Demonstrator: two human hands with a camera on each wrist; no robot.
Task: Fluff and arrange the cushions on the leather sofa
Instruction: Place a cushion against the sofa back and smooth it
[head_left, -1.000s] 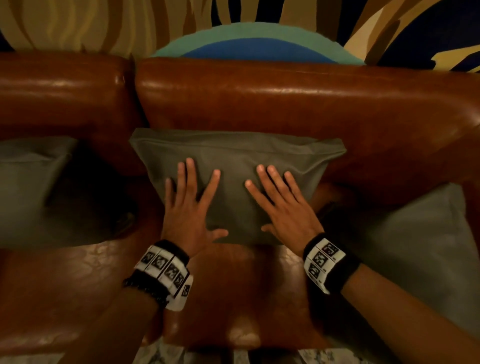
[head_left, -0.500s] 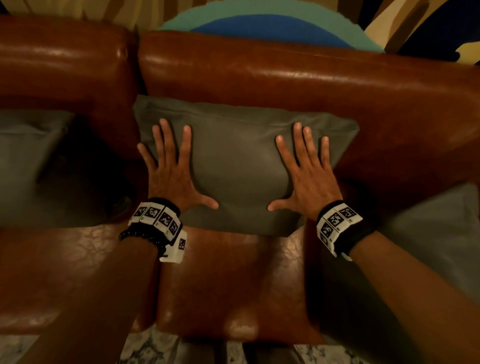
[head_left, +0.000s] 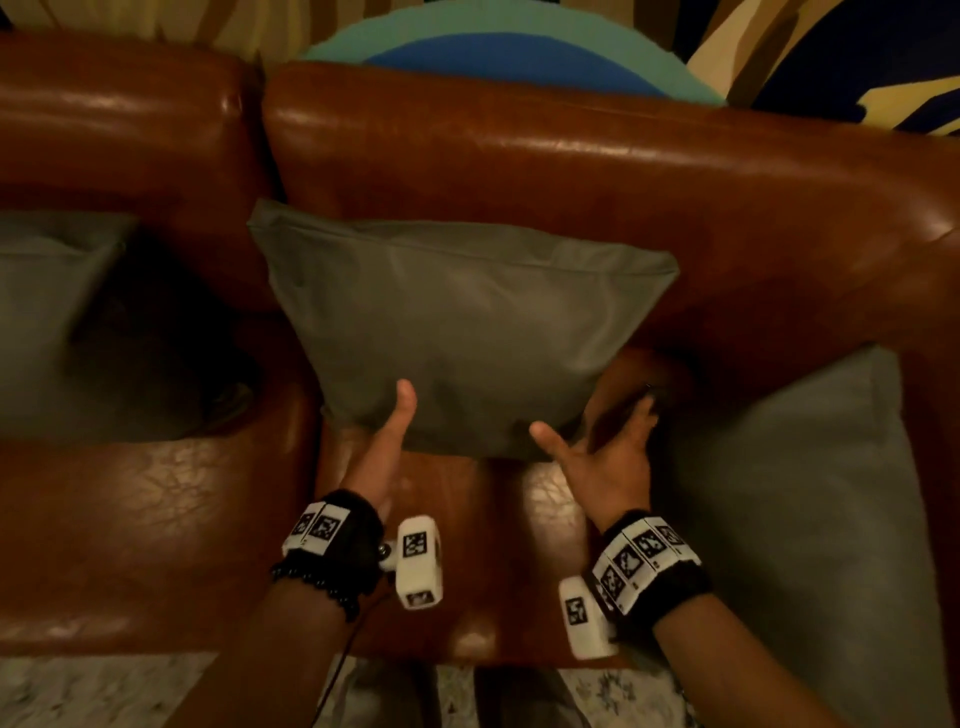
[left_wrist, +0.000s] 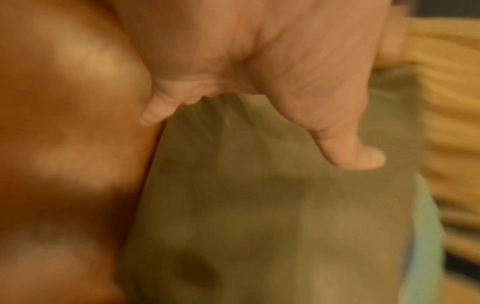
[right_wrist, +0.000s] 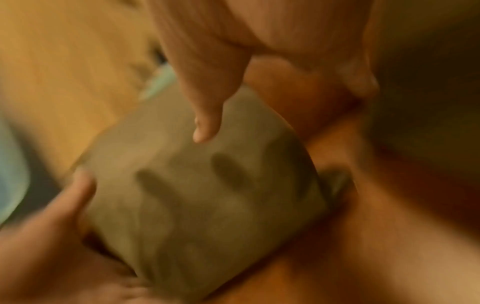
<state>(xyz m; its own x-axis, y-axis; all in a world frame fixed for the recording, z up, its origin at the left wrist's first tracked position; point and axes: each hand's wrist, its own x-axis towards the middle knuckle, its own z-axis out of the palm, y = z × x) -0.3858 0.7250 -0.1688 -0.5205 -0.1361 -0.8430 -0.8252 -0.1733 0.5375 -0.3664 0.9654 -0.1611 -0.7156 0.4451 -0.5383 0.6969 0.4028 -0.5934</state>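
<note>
A grey-green middle cushion (head_left: 467, 322) leans upright against the brown leather sofa back (head_left: 571, 171). My left hand (head_left: 385, 436) is at its lower left edge. The thumb lies on the front face (left_wrist: 358, 158), and the fingers (left_wrist: 155, 111) tuck behind the edge against the leather. From the right wrist view, that left hand (right_wrist: 64, 205) clasps the cushion (right_wrist: 207, 195) at its side. My right hand (head_left: 597, 441) hovers open by the lower right corner, thumb spread toward the cushion and fingers (head_left: 641, 410) stretched past it. Both wrist views are blurred.
Another grey cushion (head_left: 47, 312) sits on the left seat, and a larger one (head_left: 805, 493) leans at the right end. The cracked leather seat (head_left: 156, 519) shows in front. A patterned floor (head_left: 78, 691) runs along the bottom edge.
Both hands have come off the cushion's front, where they pressed flat, and dropped to its lower corners. The palms have turned inward. The cushion's face has puffed back out.
</note>
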